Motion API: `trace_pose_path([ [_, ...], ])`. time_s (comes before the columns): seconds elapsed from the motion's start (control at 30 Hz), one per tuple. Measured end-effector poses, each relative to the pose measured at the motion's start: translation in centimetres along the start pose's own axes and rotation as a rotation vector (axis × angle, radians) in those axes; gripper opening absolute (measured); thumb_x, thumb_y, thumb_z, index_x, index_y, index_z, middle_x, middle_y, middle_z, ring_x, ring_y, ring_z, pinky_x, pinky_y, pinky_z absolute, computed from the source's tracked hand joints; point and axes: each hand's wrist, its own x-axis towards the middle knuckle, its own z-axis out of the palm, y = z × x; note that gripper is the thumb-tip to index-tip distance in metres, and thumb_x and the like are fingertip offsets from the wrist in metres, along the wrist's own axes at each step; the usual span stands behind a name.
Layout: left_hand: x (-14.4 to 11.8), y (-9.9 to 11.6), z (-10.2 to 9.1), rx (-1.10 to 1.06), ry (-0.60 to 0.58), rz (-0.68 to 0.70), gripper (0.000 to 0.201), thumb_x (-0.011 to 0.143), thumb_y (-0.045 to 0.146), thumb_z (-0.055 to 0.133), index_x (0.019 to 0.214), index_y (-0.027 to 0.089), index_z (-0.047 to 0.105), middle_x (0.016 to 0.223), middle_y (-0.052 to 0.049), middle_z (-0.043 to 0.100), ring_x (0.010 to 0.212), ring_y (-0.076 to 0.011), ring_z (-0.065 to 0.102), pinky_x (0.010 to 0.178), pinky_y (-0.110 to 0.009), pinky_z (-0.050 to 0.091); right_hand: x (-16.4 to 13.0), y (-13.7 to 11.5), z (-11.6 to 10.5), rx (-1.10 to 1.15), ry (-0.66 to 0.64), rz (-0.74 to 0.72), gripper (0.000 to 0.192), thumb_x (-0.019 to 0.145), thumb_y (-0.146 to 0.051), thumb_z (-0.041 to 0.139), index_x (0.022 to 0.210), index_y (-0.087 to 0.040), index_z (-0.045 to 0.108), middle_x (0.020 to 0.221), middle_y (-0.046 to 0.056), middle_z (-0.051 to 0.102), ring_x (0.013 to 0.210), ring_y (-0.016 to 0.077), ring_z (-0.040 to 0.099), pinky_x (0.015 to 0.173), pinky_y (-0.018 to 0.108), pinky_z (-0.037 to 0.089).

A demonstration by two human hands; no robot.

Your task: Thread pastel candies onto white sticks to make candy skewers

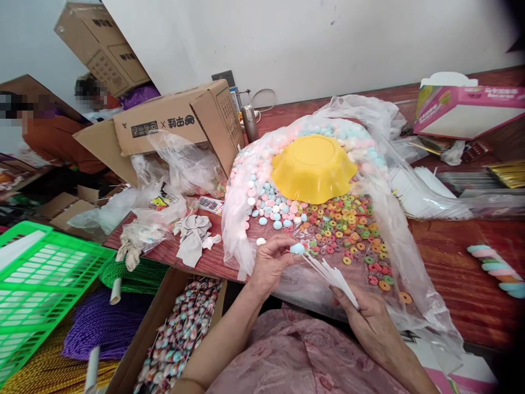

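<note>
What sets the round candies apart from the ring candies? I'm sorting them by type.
The round candies are solid pastel pink, blue and white; the ring candies have holes and come in bright orange, green, red and yellow. The round candies lie left by the yellow bowl, the ring candies right. Both lie loose on the plastic bag.

A smooth, matt pale-blue candy [297, 248] sits at the left hand's [268, 262] fingertips, and thin white paper-like sticks [332, 275] lie along the right hand's [367, 317] fingers. Beyond the fingertips, crinkled glossy clear plastic bag [410, 262] lines reddish polished wood table [463, 273] under a glossy yellow plastic bowl [314, 167].
</note>
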Motion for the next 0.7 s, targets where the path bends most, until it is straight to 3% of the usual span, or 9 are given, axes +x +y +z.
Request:
trace_pose_path([
  [0.17, 0.1, -0.4, -0.5, 0.129, -0.039, 0.126, 0.029, 0.057, 0.022, 0.092, 0.083, 0.027, 0.081, 0.09, -0.001, 0.065, 0.088, -0.0139, 0.061, 0.081, -0.026, 0.051, -0.1, 0.2, -0.2, -0.027, -0.017, -0.015, 0.031, 0.097, -0.034, 0.041, 0.078, -0.021, 0.061, 0.06, -0.002, 0.058, 0.053, 0.0159, 0.053, 0.053, 0.026, 0.04],
  [0.33, -0.2, -0.4, -0.4, 0.19, -0.121, 0.154, 0.028, 0.064, 0.021, 0.088, 0.09, 0.028, 0.081, 0.091, -0.003, 0.066, 0.087, -0.0134, 0.062, 0.079, -0.026, 0.053, 0.0, 0.6, -0.3, -0.089, -0.006, -0.052, 0.026, 0.095, -0.026, 0.039, 0.079, -0.021, 0.06, 0.058, -0.003, 0.056, 0.051, 0.0152, 0.052, 0.051, 0.026, 0.038],
  [0.53, 0.0, -0.8, -0.5, 0.205, -0.042, 0.195, 0.023, 0.064, 0.019, 0.088, 0.085, 0.026, 0.081, 0.09, -0.003, 0.068, 0.086, -0.0128, 0.065, 0.077, -0.023, 0.054, -0.1, 0.9, 0.0, -0.112, 0.056, -0.089, 0.024, 0.095, -0.023, 0.04, 0.083, -0.02, 0.061, 0.058, -0.003, 0.055, 0.048, 0.0135, 0.05, 0.049, 0.024, 0.038],
  [0.7, 0.0, -1.4, -0.7, 0.253, 0.004, 0.309, 0.023, 0.065, 0.018, 0.088, 0.086, 0.024, 0.08, 0.086, -0.002, 0.071, 0.083, -0.0123, 0.067, 0.075, -0.021, 0.055, 0.0, 0.5, -0.2, -0.033, 0.198, -0.075, 0.027, 0.097, -0.03, 0.046, 0.077, -0.02, 0.061, 0.059, -0.003, 0.057, 0.049, 0.0122, 0.052, 0.049, 0.022, 0.04],
])
